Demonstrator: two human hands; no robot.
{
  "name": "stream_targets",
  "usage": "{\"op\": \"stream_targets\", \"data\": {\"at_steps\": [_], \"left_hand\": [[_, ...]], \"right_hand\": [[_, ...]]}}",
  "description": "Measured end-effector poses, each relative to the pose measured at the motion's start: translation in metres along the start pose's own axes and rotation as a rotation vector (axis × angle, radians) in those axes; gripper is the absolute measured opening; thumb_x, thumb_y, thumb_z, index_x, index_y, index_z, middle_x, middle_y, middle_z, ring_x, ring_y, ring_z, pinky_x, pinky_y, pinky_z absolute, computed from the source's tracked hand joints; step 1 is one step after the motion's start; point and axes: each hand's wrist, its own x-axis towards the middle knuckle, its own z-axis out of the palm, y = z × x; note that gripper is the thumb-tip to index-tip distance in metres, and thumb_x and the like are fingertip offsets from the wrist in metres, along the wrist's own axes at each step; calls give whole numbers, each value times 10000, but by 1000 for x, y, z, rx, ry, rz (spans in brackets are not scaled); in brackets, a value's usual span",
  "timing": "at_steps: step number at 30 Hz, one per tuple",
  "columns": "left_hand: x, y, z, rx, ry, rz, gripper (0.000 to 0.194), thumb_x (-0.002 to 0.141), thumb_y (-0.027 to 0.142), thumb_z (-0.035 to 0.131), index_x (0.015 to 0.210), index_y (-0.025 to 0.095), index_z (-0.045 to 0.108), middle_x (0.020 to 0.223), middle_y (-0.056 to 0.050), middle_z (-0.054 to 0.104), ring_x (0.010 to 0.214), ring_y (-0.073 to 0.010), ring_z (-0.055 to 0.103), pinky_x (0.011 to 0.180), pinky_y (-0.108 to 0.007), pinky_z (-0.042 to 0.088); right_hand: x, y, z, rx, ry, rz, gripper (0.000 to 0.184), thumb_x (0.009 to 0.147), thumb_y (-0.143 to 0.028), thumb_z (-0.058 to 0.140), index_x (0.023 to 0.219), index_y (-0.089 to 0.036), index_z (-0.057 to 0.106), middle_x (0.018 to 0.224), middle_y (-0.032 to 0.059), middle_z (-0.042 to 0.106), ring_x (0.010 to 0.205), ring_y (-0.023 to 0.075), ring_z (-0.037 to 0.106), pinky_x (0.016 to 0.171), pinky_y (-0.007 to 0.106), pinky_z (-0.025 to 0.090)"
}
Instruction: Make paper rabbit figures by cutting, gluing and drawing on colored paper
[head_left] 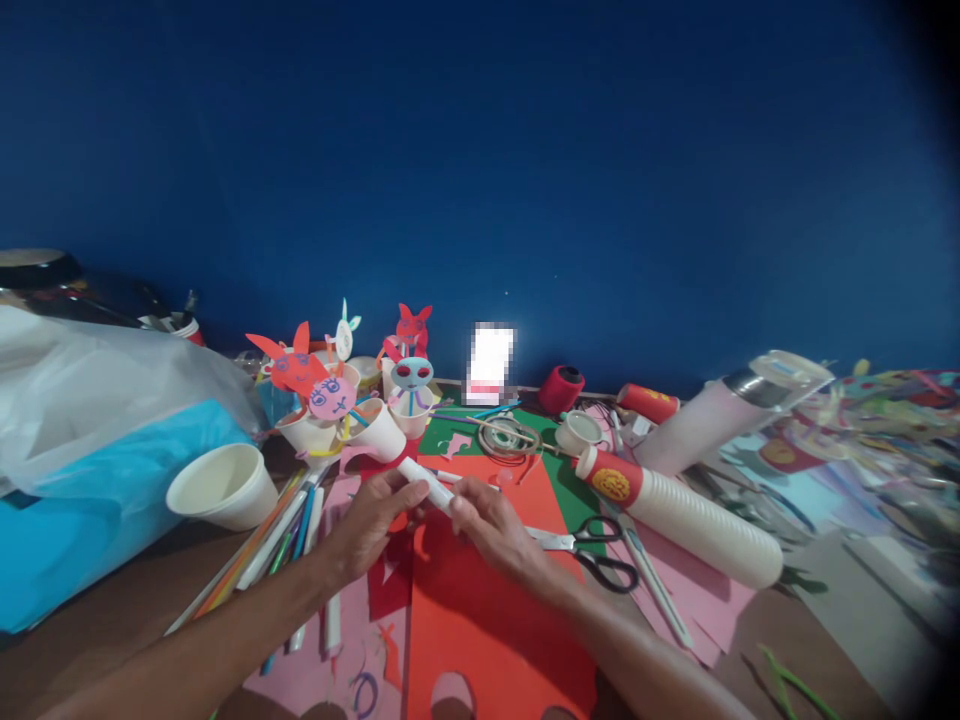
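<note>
Both hands are on it: the left hand (375, 525) pinches the middle of a white tube (425, 482), perhaps a marker or glue stick, though the blur hides which, and the right hand (491, 520) closes its fingers round the near end. The tube slants above the red paper (480, 620) at mid-bench, its far end right by a tipped white cup (379, 432). That's the tight spot: a sudden pull or twist could knock the cup and shake the pink rabbit face (332, 397) beside it. Over on the right, the scissors (609, 578) lie close by the right wrist, blades towards it, so a careless sweep could catch skin or nudge the long cup stack (697, 530), which might then roll.
</note>
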Motion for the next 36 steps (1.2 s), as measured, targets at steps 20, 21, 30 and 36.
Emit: {"op": "stream_targets", "data": {"at_steps": [20, 21, 30, 36], "left_hand": [[0, -3, -1, 6, -25, 3, 258, 672, 320, 673, 864, 150, 643, 619, 15, 576, 542, -83, 499, 494, -180, 373], [0, -4, -1, 12, -27, 4, 263, 675, 320, 670, 874, 150, 642, 629, 11, 580, 544, -83, 497, 487, -178, 367], [2, -9, -1, -9, -71, -18, 215, 702, 288, 649, 858, 140, 646, 607, 7, 582, 537, -88, 514, 520, -195, 390], [-3, -1, 6, -102, -79, -89, 212, 764, 320, 573, 757, 119, 639, 628, -28, 592, 531, -112, 531, 449, -209, 393]], "right_hand": [[1, 5, 7, 185, -1, 83, 423, 837, -530, 401, 646, -165, 496, 504, -24, 471, 437, 85, 414, 439, 216, 304], [1, 5, 8, 251, -47, 135, 476, 857, -549, 324, 642, -164, 502, 473, -23, 464, 403, 88, 414, 420, 221, 307], [2, 3, 15, 289, 75, 13, 343, 751, -424, 597, 1003, -209, 509, 658, -22, 542, 565, 113, 488, 525, 231, 378], [7, 1, 8, 400, 318, -56, 161, 759, -313, 598, 868, -199, 566, 678, -25, 507, 567, 92, 443, 531, 215, 373]]}}
